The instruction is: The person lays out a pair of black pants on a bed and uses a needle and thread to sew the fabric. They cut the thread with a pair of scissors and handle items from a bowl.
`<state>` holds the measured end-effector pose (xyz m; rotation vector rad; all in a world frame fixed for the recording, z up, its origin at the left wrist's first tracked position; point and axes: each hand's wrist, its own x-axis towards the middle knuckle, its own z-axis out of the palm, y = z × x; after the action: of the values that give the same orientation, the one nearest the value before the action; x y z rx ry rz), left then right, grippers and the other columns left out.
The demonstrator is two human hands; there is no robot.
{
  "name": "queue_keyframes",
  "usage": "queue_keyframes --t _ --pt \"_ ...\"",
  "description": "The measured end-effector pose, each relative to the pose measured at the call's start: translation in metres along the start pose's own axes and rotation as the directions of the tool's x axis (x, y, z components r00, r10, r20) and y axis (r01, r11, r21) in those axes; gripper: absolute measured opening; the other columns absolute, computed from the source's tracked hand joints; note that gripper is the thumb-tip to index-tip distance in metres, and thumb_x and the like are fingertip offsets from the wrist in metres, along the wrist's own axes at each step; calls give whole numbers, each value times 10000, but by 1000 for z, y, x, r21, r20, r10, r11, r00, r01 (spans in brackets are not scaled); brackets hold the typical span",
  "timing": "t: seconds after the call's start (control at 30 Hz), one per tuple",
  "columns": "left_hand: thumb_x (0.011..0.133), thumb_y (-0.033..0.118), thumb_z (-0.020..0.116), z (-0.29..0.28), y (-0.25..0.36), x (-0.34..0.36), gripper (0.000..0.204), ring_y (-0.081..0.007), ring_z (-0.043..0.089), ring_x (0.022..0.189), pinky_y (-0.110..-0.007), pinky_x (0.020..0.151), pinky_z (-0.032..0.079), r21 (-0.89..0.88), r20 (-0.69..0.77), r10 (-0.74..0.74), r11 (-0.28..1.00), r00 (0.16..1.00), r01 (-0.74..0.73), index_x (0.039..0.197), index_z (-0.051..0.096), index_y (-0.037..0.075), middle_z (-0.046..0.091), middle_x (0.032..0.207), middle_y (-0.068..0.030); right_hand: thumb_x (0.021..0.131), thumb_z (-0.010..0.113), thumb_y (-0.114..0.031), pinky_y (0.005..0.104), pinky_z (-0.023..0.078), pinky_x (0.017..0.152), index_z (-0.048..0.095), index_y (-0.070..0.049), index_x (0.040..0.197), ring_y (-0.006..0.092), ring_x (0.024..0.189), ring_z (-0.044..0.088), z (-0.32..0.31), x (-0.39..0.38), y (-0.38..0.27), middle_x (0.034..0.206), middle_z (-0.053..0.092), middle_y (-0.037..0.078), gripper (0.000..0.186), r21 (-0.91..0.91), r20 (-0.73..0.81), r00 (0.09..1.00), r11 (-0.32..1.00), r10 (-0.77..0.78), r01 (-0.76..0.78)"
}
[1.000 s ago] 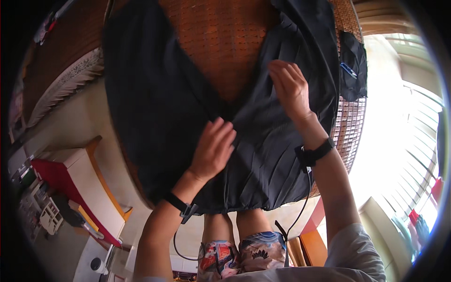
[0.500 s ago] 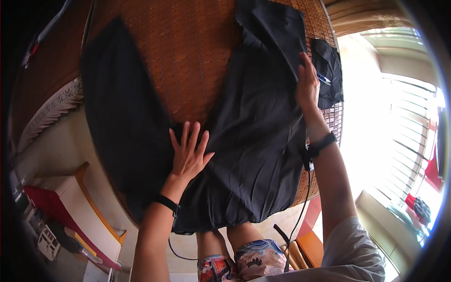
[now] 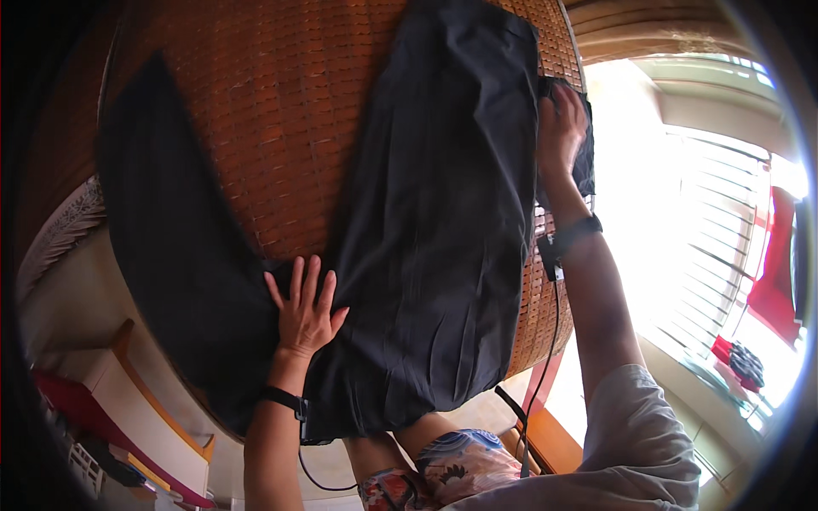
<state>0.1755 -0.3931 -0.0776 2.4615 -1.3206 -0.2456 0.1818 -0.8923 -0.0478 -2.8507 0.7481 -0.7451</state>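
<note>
Black trousers lie spread on a woven mat, legs parted in a V with bare mat between. My left hand rests on them at the crotch of the V, fingers spread. Beside the right leg's outer edge, my right hand is on a small dark cloth piece, its fingers curled and slightly blurred; what they hold, if anything, is hidden. Both wrists wear black straps, with cables hanging down.
A bright barred window with red cloths is at right, beside curtains. At lower left stands a white and red piece of furniture; a patterned frilled fabric edges the far left.
My left hand has shifted left and flattened with spread fingers. My right hand has moved right, off the trousers onto the small dark piece, covering its blue object. The view has shifted too.
</note>
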Motion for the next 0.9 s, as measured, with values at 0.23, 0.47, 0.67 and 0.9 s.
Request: queue_keyframes --t 0.23,0.47,0.67,0.9 --pt "894 473 525 8 8 11 672 -395 237 1414 -743 1067 41 32 -27 31 999 999 -30 1439 336 128 308 1506 -191 844 621 -554 548 233 1098 446 -178 1408 385 1378 282 -27 -52 78 1495 331 170 701 -173 379 922 985 75 -9" --pt "881 441 557 1 10 10 678 -394 199 1426 -727 1080 35 72 9 31 997 999 -31 1440 340 125 274 1521 -189 796 679 -134 424 464 887 593 -131 1201 334 1088 535 -61 -93 92 1135 581 111 415 -151 322 943 988 86 -38" --pt "826 347 681 -10 38 32 774 -394 157 1440 -718 1086 42 67 73 26 997 997 -31 1459 303 114 213 1542 -196 784 609 2 406 504 766 645 -77 1061 325 902 616 -127 -132 85 973 619 137 290 14 233 954 980 189 -197" --pt "740 291 814 -56 103 -22 941 -319 237 1427 -448 1145 246 -776 129 -189 592 973 218 1467 283 18 246 1531 -206 704 556 73 388 498 777 670 -63 1046 324 898 611 -208 -179 -136 948 614 127 385 258 373 920 966 -118 19"
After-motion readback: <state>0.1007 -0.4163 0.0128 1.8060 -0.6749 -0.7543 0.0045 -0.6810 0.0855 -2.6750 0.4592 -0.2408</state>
